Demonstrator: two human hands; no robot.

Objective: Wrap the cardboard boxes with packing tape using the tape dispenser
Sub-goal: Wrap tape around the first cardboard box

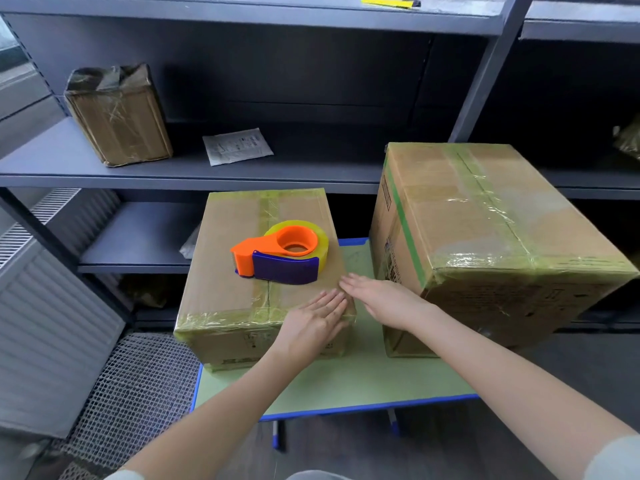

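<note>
Two bare hands lie flat, fingers spread, gripping nothing: the left hand [317, 318] and right hand [375, 299] press the near right corner of a small tape-wrapped cardboard box [235, 292]. An orange-and-purple tape dispenser [280, 252] rests on top. A larger taped cardboard box [485, 237] stands just beside, overhanging the green, blue-edged bench [346, 386].

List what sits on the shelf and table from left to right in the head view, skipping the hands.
Wrapped parcel on the shelf → paper sachet → smaller taped box, bearing the tape dispenser → larger taped box on the green table.
</note>
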